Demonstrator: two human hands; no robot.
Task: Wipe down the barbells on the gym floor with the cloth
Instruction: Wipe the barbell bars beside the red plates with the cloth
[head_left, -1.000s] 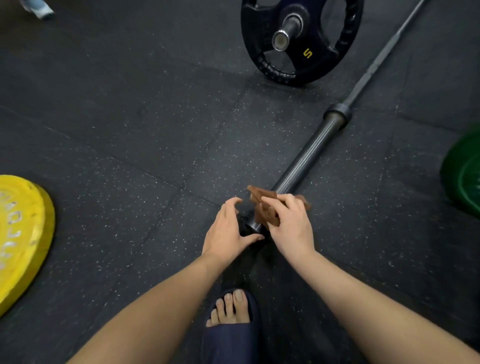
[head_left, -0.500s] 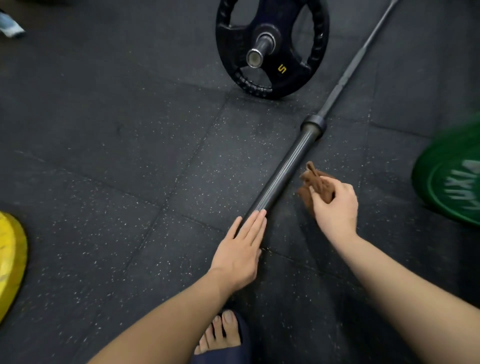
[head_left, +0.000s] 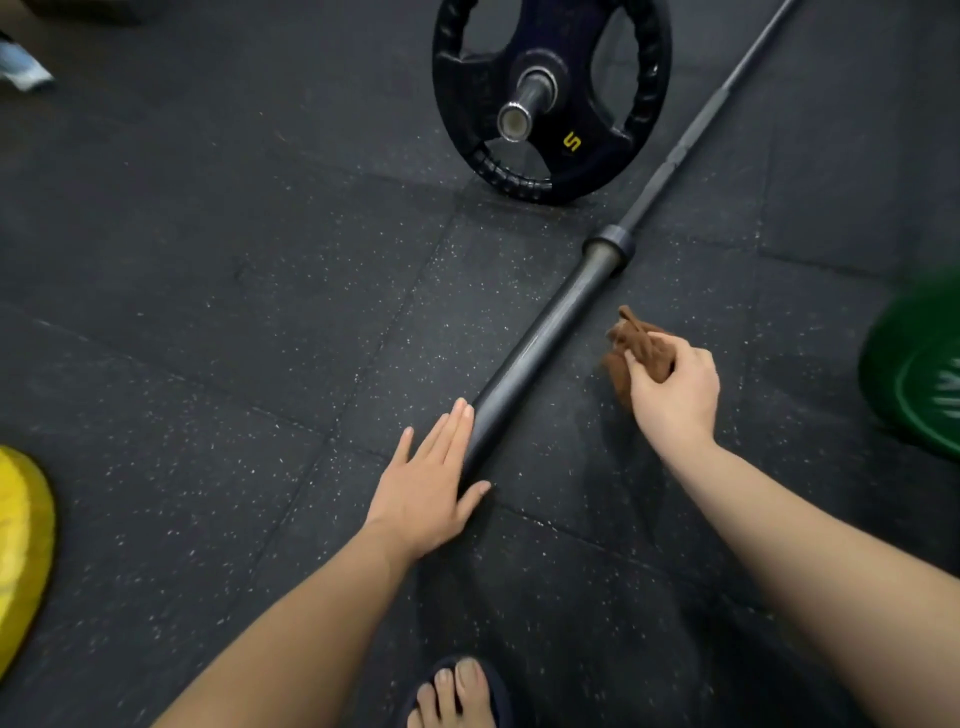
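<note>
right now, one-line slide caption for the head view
Left hand flat on the near end of the barbell, right hand pinching a brown cloth beside it.

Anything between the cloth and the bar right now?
Head view: only a strip of bare floor. The right hand grips the cloth just beside the bar, not touching it.

Open floor (head_left: 208, 312) left of the bar (head_left: 540, 338) up to the yellow plate (head_left: 21, 545); black plate (head_left: 639, 130) ahead, green plate (head_left: 914, 374) right.
</note>
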